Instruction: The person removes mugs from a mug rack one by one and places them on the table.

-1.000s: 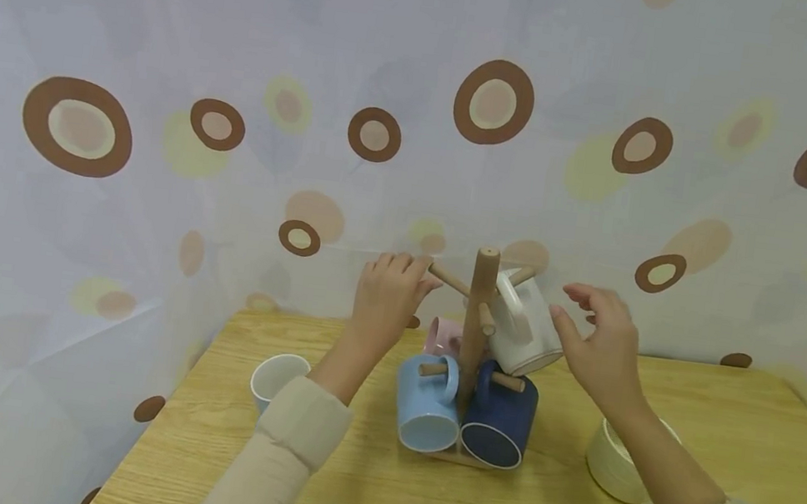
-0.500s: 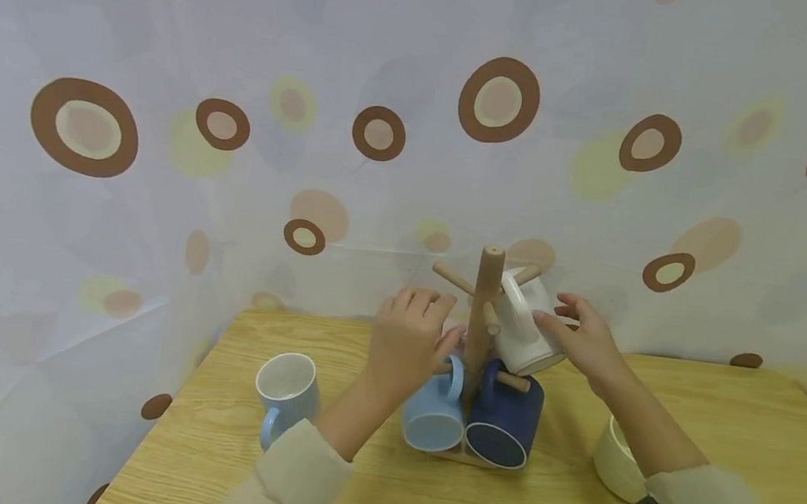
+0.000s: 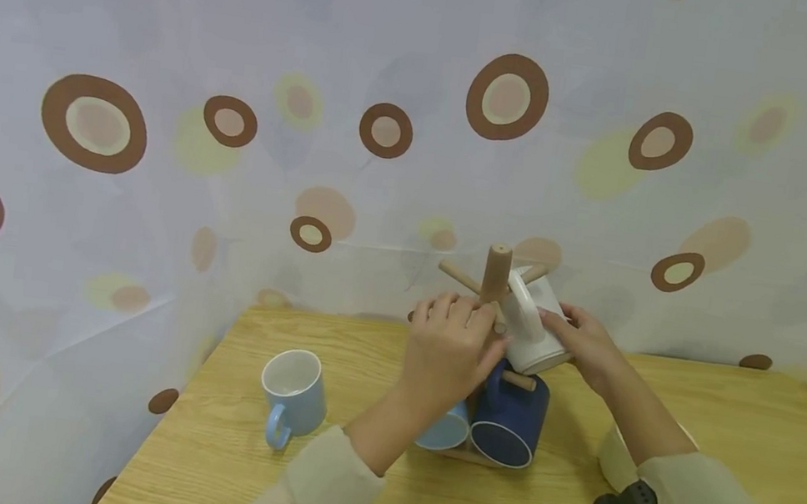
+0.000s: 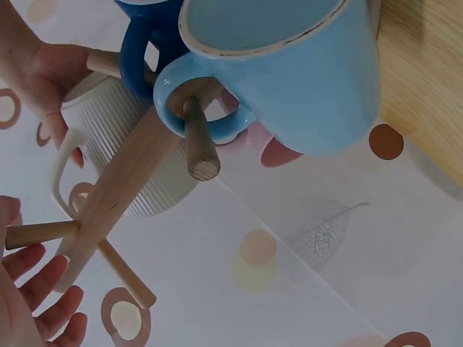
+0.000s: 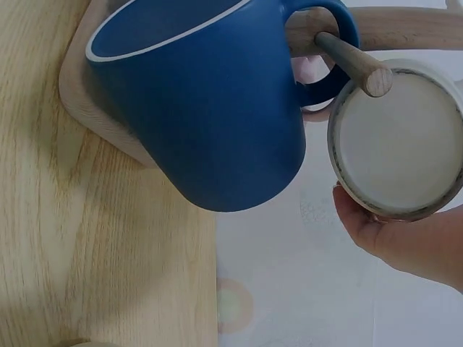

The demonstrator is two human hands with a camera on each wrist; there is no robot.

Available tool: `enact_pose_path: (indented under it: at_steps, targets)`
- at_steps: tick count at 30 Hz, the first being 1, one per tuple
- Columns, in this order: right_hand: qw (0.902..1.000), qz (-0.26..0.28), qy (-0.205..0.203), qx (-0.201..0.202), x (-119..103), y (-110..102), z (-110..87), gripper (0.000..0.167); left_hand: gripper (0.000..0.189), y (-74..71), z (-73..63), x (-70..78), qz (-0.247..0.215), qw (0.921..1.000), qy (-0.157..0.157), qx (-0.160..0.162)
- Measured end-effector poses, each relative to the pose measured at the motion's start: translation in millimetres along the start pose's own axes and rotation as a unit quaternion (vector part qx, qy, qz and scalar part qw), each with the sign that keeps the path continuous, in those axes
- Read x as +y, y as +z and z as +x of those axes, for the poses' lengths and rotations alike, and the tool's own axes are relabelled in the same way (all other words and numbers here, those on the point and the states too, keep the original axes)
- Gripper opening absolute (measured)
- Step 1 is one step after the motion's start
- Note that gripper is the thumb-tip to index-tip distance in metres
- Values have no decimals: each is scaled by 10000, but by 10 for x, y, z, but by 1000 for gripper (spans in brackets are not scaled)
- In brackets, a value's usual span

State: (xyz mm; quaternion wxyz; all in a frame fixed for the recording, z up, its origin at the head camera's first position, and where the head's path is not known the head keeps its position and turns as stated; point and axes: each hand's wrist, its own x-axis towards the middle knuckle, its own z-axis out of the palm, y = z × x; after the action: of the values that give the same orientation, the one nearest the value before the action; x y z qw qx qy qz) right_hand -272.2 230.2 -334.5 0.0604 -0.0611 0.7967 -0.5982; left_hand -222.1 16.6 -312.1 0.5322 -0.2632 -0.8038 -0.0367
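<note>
A wooden mug tree [image 3: 497, 272] stands mid-table, holding several mugs on its pegs. My right hand [image 3: 591, 351] grips the side of a white ribbed mug [image 3: 539, 348], tilted, its handle by the upper right peg. My left hand [image 3: 448, 350] is at the post, with the front upper peg [image 4: 43, 234] between its thumb and fingers. Below, a light blue mug [image 4: 311, 87] and a dark blue mug [image 5: 210, 108] hang by their handles. A pink mug [image 4: 271, 148] shows partly behind; my left hand hides it in the head view.
A blue mug with a pale inside [image 3: 297, 394] stands upright on the wooden table [image 3: 211, 464] at left. At right, a cream-coloured vessel [image 3: 616, 459] is partly hidden by my right forearm. A patterned cloth [image 3: 409, 202] hangs behind the table.
My left hand has moved right and down from the upper left peg to the front of the post. My right hand has come left onto the white mug and taken hold of it.
</note>
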Motion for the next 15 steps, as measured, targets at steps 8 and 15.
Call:
enact_pose_path:
  at_steps: [8,15]
  targets:
    - [9993,-163,239,-240,16,-24,59,71,23,25,12,65,495,9984,-41,259]
    - [9993,-279,238,-73,20,-23,82,69,22,43,6,78,509,9983,-41,277]
